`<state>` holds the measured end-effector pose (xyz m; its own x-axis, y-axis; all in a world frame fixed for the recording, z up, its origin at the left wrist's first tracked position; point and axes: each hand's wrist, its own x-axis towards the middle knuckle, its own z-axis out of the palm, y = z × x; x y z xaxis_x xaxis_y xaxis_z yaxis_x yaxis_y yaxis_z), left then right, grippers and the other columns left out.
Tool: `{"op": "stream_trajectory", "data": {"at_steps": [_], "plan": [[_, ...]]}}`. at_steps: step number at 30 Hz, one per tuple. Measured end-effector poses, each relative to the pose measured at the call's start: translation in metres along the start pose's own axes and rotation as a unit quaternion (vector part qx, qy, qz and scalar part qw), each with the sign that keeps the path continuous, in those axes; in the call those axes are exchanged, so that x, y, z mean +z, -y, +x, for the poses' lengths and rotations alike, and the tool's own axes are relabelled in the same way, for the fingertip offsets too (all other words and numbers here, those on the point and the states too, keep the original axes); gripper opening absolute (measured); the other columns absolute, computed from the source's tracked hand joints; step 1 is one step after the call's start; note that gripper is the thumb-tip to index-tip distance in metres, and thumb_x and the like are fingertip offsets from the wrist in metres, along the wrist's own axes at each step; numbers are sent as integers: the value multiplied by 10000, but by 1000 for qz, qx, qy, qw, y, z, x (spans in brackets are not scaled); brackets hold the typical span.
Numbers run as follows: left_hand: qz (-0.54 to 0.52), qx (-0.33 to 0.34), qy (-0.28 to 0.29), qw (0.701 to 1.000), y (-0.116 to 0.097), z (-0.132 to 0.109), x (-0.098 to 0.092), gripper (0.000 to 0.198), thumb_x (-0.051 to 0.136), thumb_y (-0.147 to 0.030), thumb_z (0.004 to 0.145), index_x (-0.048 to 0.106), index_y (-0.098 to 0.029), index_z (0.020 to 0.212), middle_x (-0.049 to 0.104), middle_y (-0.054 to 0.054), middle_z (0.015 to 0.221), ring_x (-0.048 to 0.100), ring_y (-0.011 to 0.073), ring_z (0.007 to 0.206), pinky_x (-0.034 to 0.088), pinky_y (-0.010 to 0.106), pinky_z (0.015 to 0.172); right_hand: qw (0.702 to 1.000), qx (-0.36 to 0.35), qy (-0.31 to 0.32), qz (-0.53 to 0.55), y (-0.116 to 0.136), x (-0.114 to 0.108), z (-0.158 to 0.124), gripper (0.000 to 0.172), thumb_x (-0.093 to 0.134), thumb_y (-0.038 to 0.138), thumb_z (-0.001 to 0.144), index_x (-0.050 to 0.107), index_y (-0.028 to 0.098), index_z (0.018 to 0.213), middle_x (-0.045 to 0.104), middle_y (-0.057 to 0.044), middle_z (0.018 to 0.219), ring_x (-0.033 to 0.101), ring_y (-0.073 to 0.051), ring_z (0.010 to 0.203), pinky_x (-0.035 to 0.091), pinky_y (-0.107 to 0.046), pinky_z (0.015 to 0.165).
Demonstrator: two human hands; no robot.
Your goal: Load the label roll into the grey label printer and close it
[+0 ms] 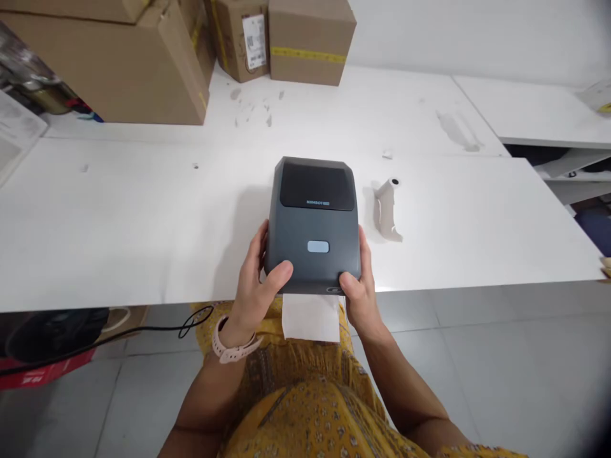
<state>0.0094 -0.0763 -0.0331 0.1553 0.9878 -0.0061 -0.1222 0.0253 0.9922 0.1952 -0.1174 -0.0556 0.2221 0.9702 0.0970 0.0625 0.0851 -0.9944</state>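
Observation:
A dark grey label printer (315, 229) with a black lid and a light blue button is at the front edge of the white table. My left hand (260, 273) grips its left side, thumb on the top near the front corner. On the opposite side my right hand (360, 286) holds it the same way, thumb at the front right corner. White label paper (311, 318) hangs out of the printer's front, between my wrists. The fingers under the printer are hidden. Right of the printer, a small partly unrolled paper roll (386, 210) lies on the table.
Cardboard boxes (310, 41) stand along the back, with a larger box (143, 63) at the left. Small paper scraps (387, 154) lie on the white table (477, 222). A black cable (157, 328) hangs below the front edge at the left. Shelves are at the right.

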Motion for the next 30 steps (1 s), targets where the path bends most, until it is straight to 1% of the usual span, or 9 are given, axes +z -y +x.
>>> {"op": "stream_trajectory", "data": {"at_steps": [4, 9, 14, 17, 19, 20, 23, 25, 30], "plan": [[11, 23, -10, 1000, 6, -3, 2, 778, 736, -522, 874, 435, -264, 1544, 456, 101, 1609, 416, 366, 1498, 400, 538, 1231, 1000, -3, 11, 9, 1, -2, 1, 1017, 667, 724, 825, 167, 366, 1635, 353, -68, 1677, 389, -333, 1522, 424, -566, 1206], [28, 33, -7, 999, 12, -3, -2, 929, 721, -513, 897, 203, -310, 1640, 514, 124, 1553, 511, 375, 1425, 470, 568, 1154, 999, -14, 0, 41, -3, 4, -2, 989, 661, 698, 848, 158, 373, 1635, 334, -60, 1682, 384, -342, 1523, 404, -582, 1216], [65, 39, 5, 997, 14, -2, -5, 919, 722, -566, 880, 254, -300, 1625, 525, 133, 1539, 545, 361, 1386, 521, 518, 1084, 998, -56, -32, 15, -13, 10, -2, 937, 592, 724, 869, 210, 322, 1624, 352, -99, 1660, 394, -358, 1509, 408, -578, 1209], [82, 149, -133, 976, 23, -19, 0, 668, 757, -461, 876, 490, -302, 1467, 617, 86, 1382, 628, 257, 1219, 567, 384, 935, 995, -83, -39, -34, -17, 8, -1, 921, 530, 752, 887, 209, 303, 1624, 349, -117, 1654, 400, -356, 1504, 425, -566, 1196], [67, 246, -247, 935, 31, -39, 2, 300, 735, -373, 888, 658, -263, 1156, 673, 18, 1018, 635, 154, 871, 526, 273, 707, 994, -89, -34, -60, -19, 7, -1, 904, 495, 752, 905, 192, 302, 1629, 334, -117, 1661, 394, -342, 1510, 427, -552, 1197], [56, 242, -257, 934, 34, -50, 2, 150, 694, -359, 912, 673, -238, 1000, 620, -11, 827, 564, 125, 706, 464, 248, 607, 993, -93, -32, -71, -19, 6, -1, 894, 479, 749, 913, 187, 302, 1630, 327, -116, 1665, 394, -334, 1510, 432, -541, 1194], [28, 27, -89, 995, 37, -75, 3, 380, 566, -443, 980, 586, -196, 691, 450, -32, 586, 383, 108, 517, 319, 263, 485, 990, -107, -34, -91, -19, 4, -1, 861, 459, 728, 932, 191, 298, 1629, 320, -115, 1667, 396, -320, 1507, 431, -524, 1190], [15, -115, 39, 992, 32, -82, 5, 504, 589, -522, 954, 488, -192, 587, 394, -36, 542, 332, 100, 497, 273, 270, 477, 989, -110, -38, -89, -19, 3, -1, 849, 476, 709, 933, 211, 297, 1627, 331, -116, 1662, 397, -322, 1506, 420, -531, 1195], [-14, -202, 102, 974, 17, -76, 16, 590, 652, -576, 896, 372, -193, 545, 322, -55, 508, 251, 72, 487, 203, 259, 485, 990, -112, -32, -79, -22, 1, 0, 820, 519, 685, 929, 260, 323, 1617, 347, -92, 1666, 368, -325, 1528, 400, -542, 1207]]}}
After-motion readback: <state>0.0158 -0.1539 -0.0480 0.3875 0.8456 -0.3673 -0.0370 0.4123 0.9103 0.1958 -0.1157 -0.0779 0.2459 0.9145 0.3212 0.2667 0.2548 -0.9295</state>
